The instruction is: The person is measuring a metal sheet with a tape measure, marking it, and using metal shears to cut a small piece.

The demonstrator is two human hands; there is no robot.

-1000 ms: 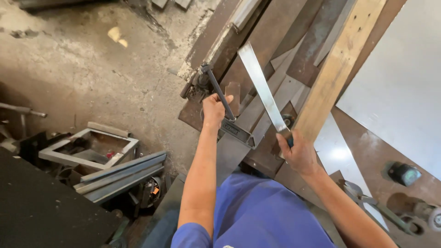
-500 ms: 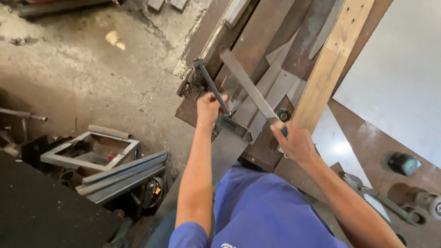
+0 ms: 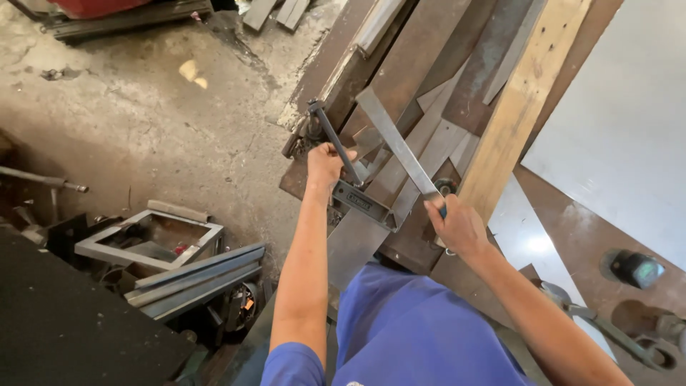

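Left hand (image 3: 327,163) grip closed on the bench vise's dark handle bar (image 3: 332,139); right hand (image 3: 457,227) grip wrapped round a flat metal strip (image 3: 400,149), long axis slanting up-left from it, over the vise (image 3: 364,204).

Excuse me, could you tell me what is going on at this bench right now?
A person in a blue shirt works at a rusty steel workbench. The left hand grips the dark metal handle bar of a bench vise. The right hand holds one end of a long flat grey metal strip, which angles up across the vise. A pale wooden plank lies alongside.
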